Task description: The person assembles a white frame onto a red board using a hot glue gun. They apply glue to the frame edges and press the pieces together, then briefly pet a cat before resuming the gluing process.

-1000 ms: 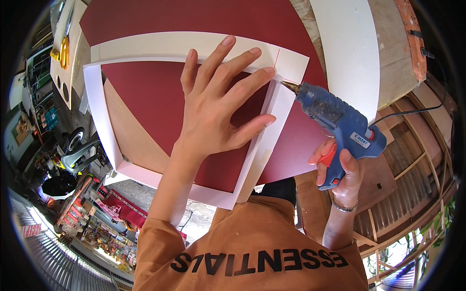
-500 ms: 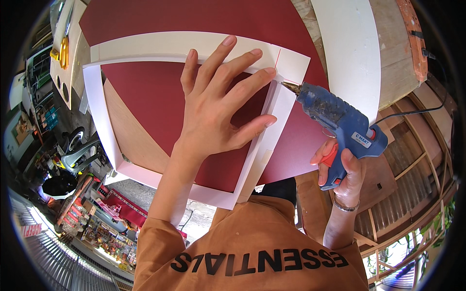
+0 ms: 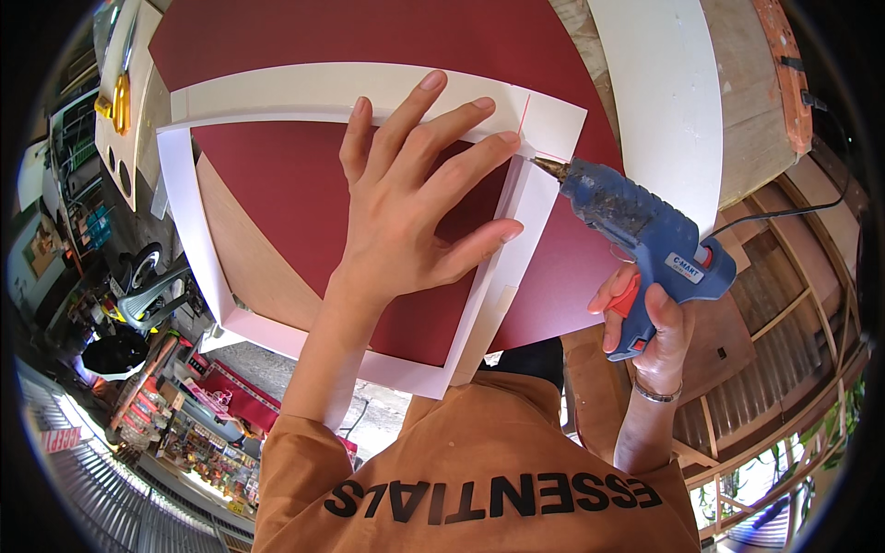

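Observation:
My right hand [image 3: 653,318] grips a blue hot glue gun [image 3: 636,217] by its handle, fingers around the red trigger. The gun's metal nozzle meets the far right corner of a white board frame [image 3: 205,241]. Spread flat, my left hand [image 3: 415,198] presses with its fingertips on the frame's far strip, close to the nozzle; its thumb rests by the right side strip. A thin red line crosses the far strip near that corner. Under the frame lies a dark red sheet [image 3: 277,170], showing through the opening beside a bare wooden patch [image 3: 249,244].
A curved white sheet [image 3: 659,92] lies to the right, beside an orange-red strip [image 3: 784,74] at the far right. The gun's black cord [image 3: 793,212] runs off rightward. Yellow-handled scissors [image 3: 120,101] rest at the far left. Shelves of goods [image 3: 198,442] stand lower left.
Almost nothing differs. The glue gun and its nozzle have shifted very slightly left along the frame's corner, while my left hand stays in place on the strip.

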`<state>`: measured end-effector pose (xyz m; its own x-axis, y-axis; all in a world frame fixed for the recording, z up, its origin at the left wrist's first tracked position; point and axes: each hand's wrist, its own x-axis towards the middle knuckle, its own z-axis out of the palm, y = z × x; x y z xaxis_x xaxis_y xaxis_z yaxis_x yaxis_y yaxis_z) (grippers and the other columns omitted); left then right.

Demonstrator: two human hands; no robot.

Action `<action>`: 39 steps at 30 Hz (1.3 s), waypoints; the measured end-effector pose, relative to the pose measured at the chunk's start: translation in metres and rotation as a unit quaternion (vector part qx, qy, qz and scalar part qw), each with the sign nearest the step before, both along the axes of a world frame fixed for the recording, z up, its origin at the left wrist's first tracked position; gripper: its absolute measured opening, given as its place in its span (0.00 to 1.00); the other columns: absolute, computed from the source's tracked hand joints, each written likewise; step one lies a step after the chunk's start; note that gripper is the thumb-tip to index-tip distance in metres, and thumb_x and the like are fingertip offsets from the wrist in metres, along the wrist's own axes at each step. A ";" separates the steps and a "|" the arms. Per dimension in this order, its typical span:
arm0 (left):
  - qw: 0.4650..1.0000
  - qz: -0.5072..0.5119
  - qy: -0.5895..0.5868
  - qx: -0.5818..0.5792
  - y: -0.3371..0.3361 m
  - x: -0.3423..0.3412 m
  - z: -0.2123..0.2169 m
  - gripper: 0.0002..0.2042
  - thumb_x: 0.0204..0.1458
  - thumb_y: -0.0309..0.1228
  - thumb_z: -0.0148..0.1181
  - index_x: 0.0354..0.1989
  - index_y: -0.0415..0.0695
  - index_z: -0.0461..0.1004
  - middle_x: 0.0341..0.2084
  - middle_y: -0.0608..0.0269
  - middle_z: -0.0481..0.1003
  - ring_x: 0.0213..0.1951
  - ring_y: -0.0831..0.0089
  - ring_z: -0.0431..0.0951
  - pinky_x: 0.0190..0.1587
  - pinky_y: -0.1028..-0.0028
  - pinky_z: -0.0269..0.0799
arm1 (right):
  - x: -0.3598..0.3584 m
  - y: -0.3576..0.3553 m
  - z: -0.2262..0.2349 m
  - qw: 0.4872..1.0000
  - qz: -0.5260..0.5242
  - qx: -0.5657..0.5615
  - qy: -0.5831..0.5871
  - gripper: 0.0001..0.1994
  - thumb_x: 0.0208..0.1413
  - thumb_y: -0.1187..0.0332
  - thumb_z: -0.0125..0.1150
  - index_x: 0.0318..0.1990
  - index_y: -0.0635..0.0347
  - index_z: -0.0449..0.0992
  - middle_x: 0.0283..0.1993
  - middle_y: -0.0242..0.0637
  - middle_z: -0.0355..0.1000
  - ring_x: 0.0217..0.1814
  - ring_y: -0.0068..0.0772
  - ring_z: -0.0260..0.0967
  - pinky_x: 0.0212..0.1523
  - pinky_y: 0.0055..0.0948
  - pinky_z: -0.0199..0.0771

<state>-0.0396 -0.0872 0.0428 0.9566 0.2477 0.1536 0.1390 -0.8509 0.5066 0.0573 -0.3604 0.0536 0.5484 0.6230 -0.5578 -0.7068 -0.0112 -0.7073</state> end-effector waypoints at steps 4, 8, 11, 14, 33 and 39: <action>1.000 0.000 -0.002 -0.001 0.000 0.000 -0.001 0.25 0.49 0.57 0.66 0.53 0.58 0.80 0.57 0.68 0.75 0.69 0.60 0.63 0.74 0.53 0.31 | -0.001 -0.001 0.000 1.000 0.000 -0.005 0.008 0.23 0.64 0.60 0.57 0.49 0.79 0.70 0.35 0.57 0.78 0.17 0.30 0.74 0.18 0.25 0.75; 1.000 -0.001 -0.004 -0.004 0.000 0.000 0.000 0.24 0.49 0.56 0.67 0.52 0.58 0.80 0.56 0.69 0.76 0.69 0.60 0.63 0.74 0.54 0.31 | 0.000 0.001 0.001 1.000 0.006 -0.007 -0.002 0.22 0.64 0.60 0.56 0.48 0.79 0.70 0.36 0.57 0.79 0.16 0.29 0.73 0.22 0.25 0.77; 1.000 -0.001 -0.004 -0.005 0.000 0.000 -0.001 0.24 0.49 0.55 0.67 0.52 0.57 0.81 0.56 0.69 0.76 0.69 0.59 0.63 0.74 0.54 0.31 | 0.000 -0.001 0.000 1.000 0.010 -0.005 -0.003 0.22 0.64 0.60 0.55 0.48 0.79 0.71 0.36 0.58 0.79 0.16 0.29 0.73 0.25 0.25 0.78; 1.000 -0.002 -0.005 -0.004 0.000 0.000 -0.001 0.24 0.49 0.54 0.68 0.51 0.57 0.81 0.55 0.68 0.76 0.69 0.59 0.63 0.74 0.54 0.31 | 0.001 0.000 0.001 1.000 0.012 -0.010 0.000 0.21 0.64 0.61 0.55 0.48 0.79 0.71 0.37 0.58 0.79 0.16 0.29 0.73 0.26 0.26 0.79; 0.999 -0.009 -0.024 0.021 0.002 -0.002 -0.005 0.25 0.46 0.54 0.71 0.50 0.56 0.82 0.54 0.67 0.78 0.68 0.58 0.65 0.74 0.55 0.35 | 0.040 -0.027 0.021 0.871 -0.046 -0.290 -0.395 0.16 0.58 0.67 0.69 0.49 0.68 0.76 0.42 0.44 0.80 0.28 0.19 0.72 0.28 0.19 0.71; 0.999 -0.011 -0.030 0.017 0.001 -0.001 -0.004 0.25 0.45 0.54 0.71 0.50 0.55 0.82 0.54 0.66 0.78 0.67 0.58 0.66 0.73 0.54 0.35 | 0.046 -0.050 0.024 0.783 0.080 -0.380 -0.487 0.16 0.55 0.65 0.73 0.41 0.69 0.77 0.27 0.32 0.74 0.26 0.20 0.69 0.29 0.23 0.69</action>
